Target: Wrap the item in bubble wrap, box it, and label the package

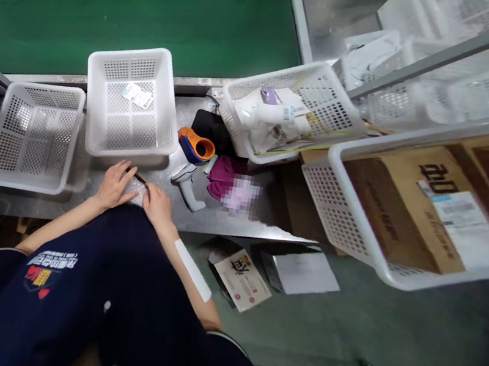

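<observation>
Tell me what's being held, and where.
A clear, bubble-wrap-like package, by its opposite sides: the left hand on its left, the right hand on its right.

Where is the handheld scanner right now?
In the head view, the handheld scanner lies on the metal bench, right of the right hand, below the orange ring.

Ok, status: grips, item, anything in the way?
Left grip, right grip: both on translucent wrapped item. Item partly covered, contents unclear. White basket just beyond, scanner to the right; neither blocking.
</observation>
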Tool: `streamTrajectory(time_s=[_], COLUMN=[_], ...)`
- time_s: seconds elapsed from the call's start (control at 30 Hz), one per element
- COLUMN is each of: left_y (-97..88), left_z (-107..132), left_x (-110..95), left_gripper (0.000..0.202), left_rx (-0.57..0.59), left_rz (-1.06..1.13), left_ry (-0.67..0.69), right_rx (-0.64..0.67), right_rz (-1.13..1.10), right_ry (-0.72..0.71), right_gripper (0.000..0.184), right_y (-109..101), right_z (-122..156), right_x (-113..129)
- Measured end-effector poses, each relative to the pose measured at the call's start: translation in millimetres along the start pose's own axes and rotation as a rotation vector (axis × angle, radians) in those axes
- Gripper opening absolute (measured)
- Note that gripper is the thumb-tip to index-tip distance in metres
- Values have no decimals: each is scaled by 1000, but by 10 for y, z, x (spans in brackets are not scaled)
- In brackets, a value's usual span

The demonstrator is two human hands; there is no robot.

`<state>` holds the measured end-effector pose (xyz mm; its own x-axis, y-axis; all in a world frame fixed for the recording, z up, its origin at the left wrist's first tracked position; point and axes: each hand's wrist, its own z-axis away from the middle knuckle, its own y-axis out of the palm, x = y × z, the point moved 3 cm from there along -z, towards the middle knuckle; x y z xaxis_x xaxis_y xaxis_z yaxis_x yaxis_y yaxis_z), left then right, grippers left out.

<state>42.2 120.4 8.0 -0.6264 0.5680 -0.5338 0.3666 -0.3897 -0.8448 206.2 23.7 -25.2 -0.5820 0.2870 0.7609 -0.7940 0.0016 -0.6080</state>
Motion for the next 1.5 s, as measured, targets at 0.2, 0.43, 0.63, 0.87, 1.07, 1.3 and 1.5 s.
streamTrajectory(time_s=[0.2,0.43,0.63,0.87,1.07,1.3,1.5], left_y=[-48,262,-40,-69,-250,-6,-209], left_z=[0,-211,-245,-105,-76,-209,175], left_x=[129,45,65,131,132,209,558], left_gripper=[33,35,29,36,25,18,31], left_rx=[397,543,485,498,270,279,-24], left_rz=[-104,-277,-333,-225,-333,-289,165], left_ry=[229,184,325,306,157,-7,-216], right_rx=[95,220,267,333,385,415,80], right_rz=[232,444,476,575,519,406,-350], right_ry=[23,-216,-249,-362,-469,-481,-259], right_gripper=[32,35,36,41,57,59,34], right_y=[-18,69,76,-40,24,234,-207], right_z=[16,62,-92,-62,-74,-517,-180], right_x=[150,196,127,177,108,113,-385])
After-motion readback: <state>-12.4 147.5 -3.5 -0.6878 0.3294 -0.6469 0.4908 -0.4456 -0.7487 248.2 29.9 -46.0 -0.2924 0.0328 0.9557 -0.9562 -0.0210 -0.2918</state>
